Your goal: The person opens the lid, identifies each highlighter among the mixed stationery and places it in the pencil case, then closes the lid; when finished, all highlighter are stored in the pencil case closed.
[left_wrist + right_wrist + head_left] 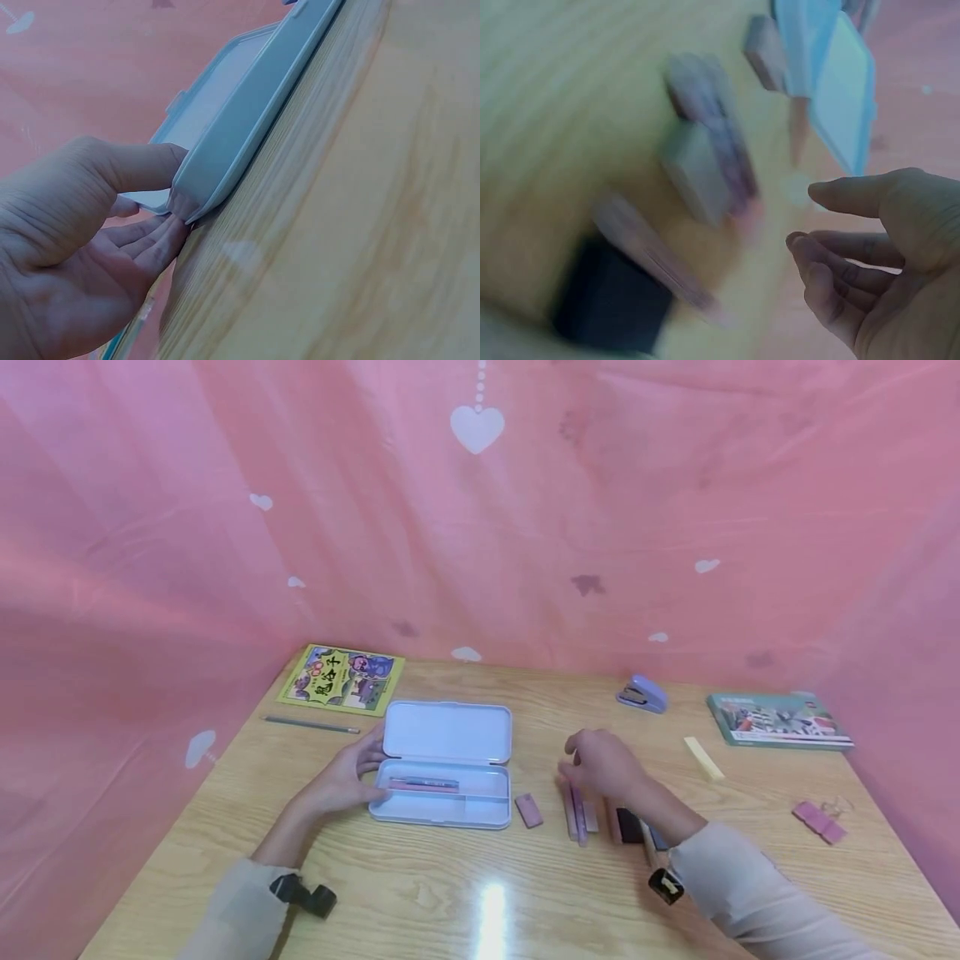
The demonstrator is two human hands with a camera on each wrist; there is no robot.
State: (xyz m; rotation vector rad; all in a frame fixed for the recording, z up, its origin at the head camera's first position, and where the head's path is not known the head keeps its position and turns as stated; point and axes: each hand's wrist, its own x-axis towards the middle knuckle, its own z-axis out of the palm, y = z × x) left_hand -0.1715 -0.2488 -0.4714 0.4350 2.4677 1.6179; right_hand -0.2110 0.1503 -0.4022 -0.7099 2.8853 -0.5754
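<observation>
A pale blue pencil case (487,810) lies on the table with its hinged lid raised. Inside its long compartment are pens (423,784), one blue and one pink. My left hand (348,779) grips the case's left end, thumb over the rim and fingers against the outside, as the left wrist view shows. My right hand (603,764) hovers over pink and purple pens (578,818), fingers loosely bent with nothing between them. A small pale block (697,172) lies against these pens, blurred in the right wrist view. Between case and pens lies a pink eraser (528,810).
Under my right forearm are another pen (614,823) and a black item (629,826). Farther right are a pale yellow strip (703,757), a pink clip (819,822) and a green box (780,721). A purple stapler (642,693), a comic-style book (341,679) and a pencil (311,724) lie behind.
</observation>
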